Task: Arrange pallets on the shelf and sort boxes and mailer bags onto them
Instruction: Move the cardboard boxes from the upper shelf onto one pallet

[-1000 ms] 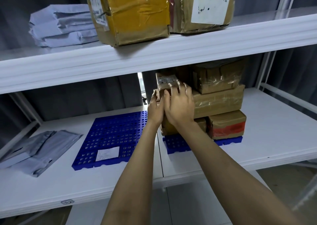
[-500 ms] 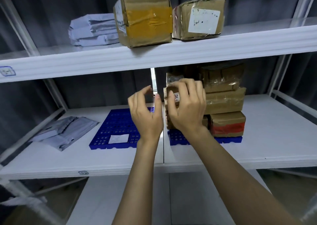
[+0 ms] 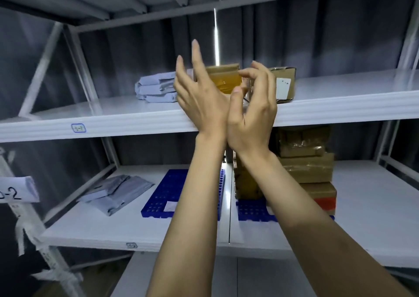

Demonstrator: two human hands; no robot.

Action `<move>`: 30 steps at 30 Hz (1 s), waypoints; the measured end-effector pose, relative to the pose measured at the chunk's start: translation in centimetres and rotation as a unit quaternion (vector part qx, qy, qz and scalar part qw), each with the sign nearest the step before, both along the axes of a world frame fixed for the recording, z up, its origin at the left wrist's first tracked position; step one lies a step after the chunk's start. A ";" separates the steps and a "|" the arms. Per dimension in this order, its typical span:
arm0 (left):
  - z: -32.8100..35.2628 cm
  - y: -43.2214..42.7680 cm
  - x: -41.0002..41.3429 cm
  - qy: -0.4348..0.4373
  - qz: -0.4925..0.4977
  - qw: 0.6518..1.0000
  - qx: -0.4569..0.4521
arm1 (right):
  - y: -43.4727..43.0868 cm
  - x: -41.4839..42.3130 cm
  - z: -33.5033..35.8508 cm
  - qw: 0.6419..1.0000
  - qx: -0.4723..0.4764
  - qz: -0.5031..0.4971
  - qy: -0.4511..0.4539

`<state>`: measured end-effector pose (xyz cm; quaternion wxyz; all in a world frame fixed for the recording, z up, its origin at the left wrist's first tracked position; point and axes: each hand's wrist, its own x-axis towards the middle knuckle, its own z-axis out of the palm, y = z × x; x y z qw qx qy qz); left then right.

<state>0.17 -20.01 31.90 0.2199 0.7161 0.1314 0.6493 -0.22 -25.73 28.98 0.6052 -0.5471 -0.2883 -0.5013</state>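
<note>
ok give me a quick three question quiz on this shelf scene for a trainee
1. True or false: the stack of boxes stands on the right blue pallet, not the left blue pallet.
2. On the upper shelf, where do the folded mailer bags lie relative to the taped box? A to its left, B to its right, C on top of it.
3. Which grips something, the left hand or the right hand?
Key: 1 true; 2 A; 3 neither, both hold nothing.
</note>
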 end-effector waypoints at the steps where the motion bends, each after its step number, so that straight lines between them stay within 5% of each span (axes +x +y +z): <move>1: 0.0 -0.1 0.5 0.028 0.020 0.999 -0.002 | -0.1 0.1 -0.2 1.000 0.003 0.003 0.007; 8: -0.6 -0.7 2.4 0.074 0.040 0.996 -0.030 | -1.2 0.6 -1.5 1.000 0.018 0.012 0.022; 15: -3.6 0.0 -2.9 -0.164 -0.094 0.981 -0.051 | -3.1 -0.1 -3.4 0.989 0.061 0.101 0.088; 19: -9.0 -0.1 -6.1 -0.206 -0.205 0.951 -0.110 | -2.3 -1.5 -5.4 0.965 0.048 0.204 0.159; 24: -14.8 0.2 -7.7 -0.168 -0.315 0.926 -0.127 | -1.3 -2.7 -8.5 0.913 0.033 0.313 0.261; 30: -22.7 3.0 -7.6 0.006 -0.280 0.957 -0.077 | -1.7 -1.6 -14.5 0.806 0.015 0.354 0.474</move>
